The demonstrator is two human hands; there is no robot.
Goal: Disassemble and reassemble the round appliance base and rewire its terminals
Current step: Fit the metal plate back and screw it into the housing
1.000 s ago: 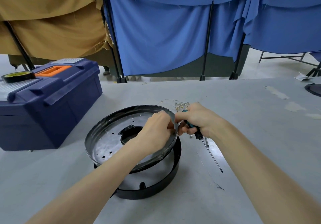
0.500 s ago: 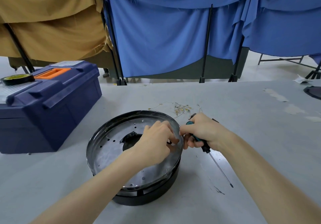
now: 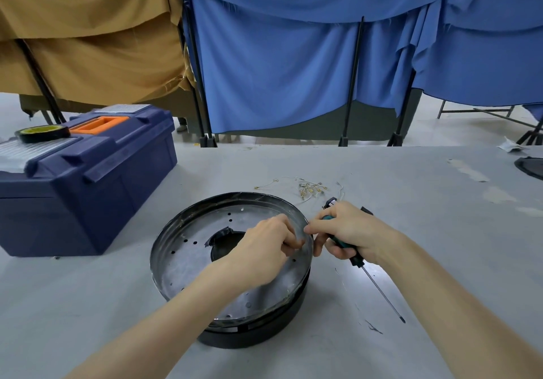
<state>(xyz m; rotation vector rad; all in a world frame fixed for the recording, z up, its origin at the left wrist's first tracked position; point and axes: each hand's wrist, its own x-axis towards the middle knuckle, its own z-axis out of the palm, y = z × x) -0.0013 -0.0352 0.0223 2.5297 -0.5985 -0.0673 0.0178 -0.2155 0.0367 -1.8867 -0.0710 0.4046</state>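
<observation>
A round metal pan (image 3: 188,249) with several small holes and a central opening sits on top of a black plastic ring base (image 3: 258,334) in the middle of the grey table. My left hand (image 3: 264,246) reaches over the pan with its fingers curled at the pan's right rim. My right hand (image 3: 343,231) is just outside that rim, its fingertips touching the rim, and it grips a green-handled screwdriver (image 3: 379,287) whose shaft points down to the right. Loose wires with small terminals (image 3: 308,189) lie behind the pan.
A dark blue toolbox (image 3: 85,178) with an orange handle stands at the left, with a roll of tape (image 3: 42,133) on its lid. A small black part (image 3: 332,202) lies behind my right hand. Blue and tan cloth screens hang behind the table. A dark object (image 3: 531,167) lies at the right edge.
The metal pan was tilted up above the black ring; it now sits lowered onto the ring. Both hands stayed at its right rim, the screwdriver still in my right hand.
</observation>
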